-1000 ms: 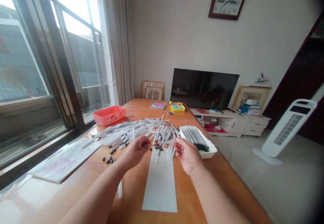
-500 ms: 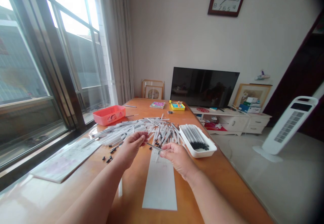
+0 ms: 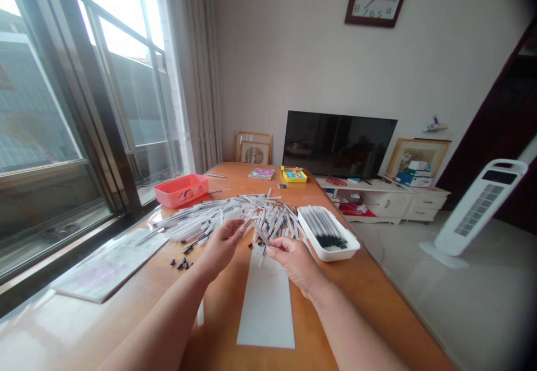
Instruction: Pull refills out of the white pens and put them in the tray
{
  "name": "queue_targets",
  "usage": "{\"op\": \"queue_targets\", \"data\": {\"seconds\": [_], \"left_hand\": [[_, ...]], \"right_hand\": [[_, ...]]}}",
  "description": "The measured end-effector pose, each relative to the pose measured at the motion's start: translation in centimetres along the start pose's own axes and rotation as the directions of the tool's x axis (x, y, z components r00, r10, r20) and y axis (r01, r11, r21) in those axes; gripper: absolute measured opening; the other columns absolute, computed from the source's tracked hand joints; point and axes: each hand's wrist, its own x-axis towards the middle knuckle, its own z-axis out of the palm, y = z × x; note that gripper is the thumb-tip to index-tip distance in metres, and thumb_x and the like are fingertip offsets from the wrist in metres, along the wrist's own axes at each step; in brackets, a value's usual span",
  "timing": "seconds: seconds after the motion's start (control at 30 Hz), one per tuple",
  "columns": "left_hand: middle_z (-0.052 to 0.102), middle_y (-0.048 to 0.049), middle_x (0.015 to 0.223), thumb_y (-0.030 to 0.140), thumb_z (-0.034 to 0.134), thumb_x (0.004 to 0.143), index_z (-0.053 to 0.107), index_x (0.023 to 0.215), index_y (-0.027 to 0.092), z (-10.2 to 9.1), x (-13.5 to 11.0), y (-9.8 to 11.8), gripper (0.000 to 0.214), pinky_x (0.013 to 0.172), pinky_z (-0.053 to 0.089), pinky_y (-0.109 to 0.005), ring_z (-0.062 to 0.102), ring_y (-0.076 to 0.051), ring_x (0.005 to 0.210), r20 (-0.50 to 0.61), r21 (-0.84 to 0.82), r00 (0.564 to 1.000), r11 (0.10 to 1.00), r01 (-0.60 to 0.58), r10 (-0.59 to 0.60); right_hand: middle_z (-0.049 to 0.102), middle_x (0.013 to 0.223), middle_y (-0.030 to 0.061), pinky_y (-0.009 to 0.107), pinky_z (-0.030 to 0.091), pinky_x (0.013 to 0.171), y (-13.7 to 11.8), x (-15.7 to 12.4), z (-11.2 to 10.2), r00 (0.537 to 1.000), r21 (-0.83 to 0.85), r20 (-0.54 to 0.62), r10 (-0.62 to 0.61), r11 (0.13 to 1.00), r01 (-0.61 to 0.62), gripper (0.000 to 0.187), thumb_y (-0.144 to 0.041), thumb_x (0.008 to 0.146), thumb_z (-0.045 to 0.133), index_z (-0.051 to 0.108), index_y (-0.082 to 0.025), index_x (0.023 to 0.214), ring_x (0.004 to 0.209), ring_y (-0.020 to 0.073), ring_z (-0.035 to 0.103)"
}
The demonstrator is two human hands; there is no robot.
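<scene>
My right hand (image 3: 289,256) pinches a slim clear pen (image 3: 260,233) between thumb and fingers, its far end pointing up and to the left. My left hand (image 3: 224,243) is close by on the left, its fingers loosely curved and apart from the pen, with nothing visible in them. Behind both hands spreads a big pile of clear pen barrels (image 3: 235,209). Small black caps (image 3: 184,263) lie on the table left of my left hand. Beneath my hands is a white paper strip (image 3: 266,304).
A white tray (image 3: 335,254) of black-tipped pens stands at the right edge of the wooden table (image 3: 222,326). A red basket (image 3: 181,192) is at the far left, and a flat pad (image 3: 109,267) lies by the window. Further back are a booklet (image 3: 261,173) and a yellow box (image 3: 293,176).
My left fingers have let go of the pen's far end. In my right hand, the pen has swung to a steeper angle, pointing further up.
</scene>
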Motion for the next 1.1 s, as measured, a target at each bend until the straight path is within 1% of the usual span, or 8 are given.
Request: {"op": "queue_targets", "data": {"seconds": [0.07, 0.17, 0.23, 0.33, 0.47, 0.6, 0.8, 1.1], "left_hand": [[0.073, -0.0098, 0.1, 0.045, 0.063, 0.086, 0.07, 0.106, 0.018, 0.2, 0.3, -1.1, 0.034, 0.084, 0.047, -0.035, 0.065, -0.024, 0.092, 0.017, 0.259, 0.998, 0.963, -0.069, 0.067], [0.069, -0.0086, 0.094, 0.03, 0.062, 0.084, 0.073, 0.098, 0.021, 0.7, 0.3, -1.9, 0.02, 0.081, 0.043, -0.034, 0.061, -0.024, 0.09, 0.144, 0.617, 0.981, 0.763, -0.189, 0.127], [0.067, -0.0087, 0.093, 0.026, 0.061, 0.084, 0.074, 0.093, 0.022, 0.9, 0.2, -1.9, 0.017, 0.079, 0.042, -0.034, 0.06, -0.025, 0.089, 0.194, 0.721, 0.974, 0.656, -0.224, 0.12], [0.066, -0.0085, 0.091, 0.023, 0.058, 0.084, 0.074, 0.086, 0.022, 1.0, 0.2, -1.9, 0.016, 0.077, 0.04, -0.034, 0.059, -0.024, 0.088, 0.212, 0.731, 0.969, 0.638, -0.241, 0.123], [0.066, -0.0064, 0.084, 0.021, 0.059, 0.082, 0.07, 0.081, 0.02, 0.7, 0.5, -2.4, 0.011, 0.075, 0.04, -0.033, 0.058, -0.022, 0.081, 0.113, 0.558, 0.989, 0.817, -0.143, 0.096], [0.065, -0.0029, 0.076, 0.031, 0.069, 0.08, 0.067, 0.088, 0.018, 0.0, 0.7, -1.9, 0.016, 0.069, 0.041, -0.03, 0.056, -0.017, 0.071, 0.047, 0.024, 0.996, 0.997, 0.075, -0.076], [0.069, -0.0052, 0.086, 0.029, 0.082, 0.07, 0.071, 0.093, 0.015, -1.0, 0.4, 0.4, 0.029, 0.076, 0.043, -0.028, 0.06, -0.015, 0.078, 0.081, -0.429, 0.982, 0.883, 0.189, -0.17], [0.069, -0.0045, 0.083, 0.023, 0.085, 0.067, 0.075, 0.088, 0.014, -1.1, 0.2, 1.1, 0.025, 0.074, 0.043, -0.026, 0.058, -0.012, 0.074, 0.084, -0.499, 0.979, 0.843, 0.201, -0.184]], "right_hand": [[0.067, 0.076, -0.0013, 0.026, 0.039, 0.069, -0.2, 0.0, -0.1, 1.0, 0.009, -0.026, 0.01, 1.0, -0.009, 0.025, -0.04, 0.078, 0.074, 0.073, -0.017, 0.088, 0.07, 0.013, 0.053], [0.066, 0.076, -0.0011, 0.026, 0.037, 0.067, -0.3, 0.1, -0.3, 0.999, -0.004, -0.05, 0.019, 1.0, -0.019, 0.026, -0.04, 0.078, 0.073, 0.072, -0.016, 0.09, 0.069, 0.0126, 0.051], [0.066, 0.078, -0.0004, 0.026, 0.037, 0.067, -0.4, 0.1, -0.4, 0.998, -0.007, -0.052, 0.02, 1.0, -0.02, 0.027, -0.04, 0.078, 0.073, 0.072, -0.015, 0.091, 0.071, 0.013, 0.052], [0.066, 0.078, -0.0006, 0.026, 0.037, 0.067, -0.2, 0.2, -0.4, 0.999, -0.008, -0.037, 0.011, 1.0, -0.011, 0.027, -0.039, 0.079, 0.072, 0.072, -0.016, 0.091, 0.071, 0.0129, 0.051], [0.066, 0.078, -0.0001, 0.026, 0.039, 0.069, 0.4, 0.3, -0.4, 1.0, -0.034, -0.018, -0.013, 0.999, 0.013, 0.025, -0.038, 0.079, 0.072, 0.073, -0.016, 0.091, 0.072, 0.0138, 0.052], [0.066, 0.076, 0.0006, 0.027, 0.04, 0.069, 1.0, 0.4, -0.4, 0.999, -0.111, -0.007, -0.032, 0.993, 0.031, 0.025, -0.038, 0.08, 0.07, 0.074, -0.016, 0.091, 0.069, 0.014, 0.051], [0.062, 0.071, -0.0001, 0.026, 0.038, 0.063, 1.1, 0.3, -0.5, 0.999, -0.198, 0.0, -0.043, 0.979, 0.043, 0.027, -0.038, 0.082, 0.067, 0.075, -0.016, 0.095, 0.063, 0.0128, 0.047], [0.055, 0.063, -0.0025, 0.025, 0.036, 0.058, 1.5, 0.4, -0.6, 0.998, -0.268, 0.013, -0.064, 0.961, 0.065, 0.024, -0.038, 0.082, 0.066, 0.074, -0.017, 0.093, 0.057, 0.0117, 0.041]]}}
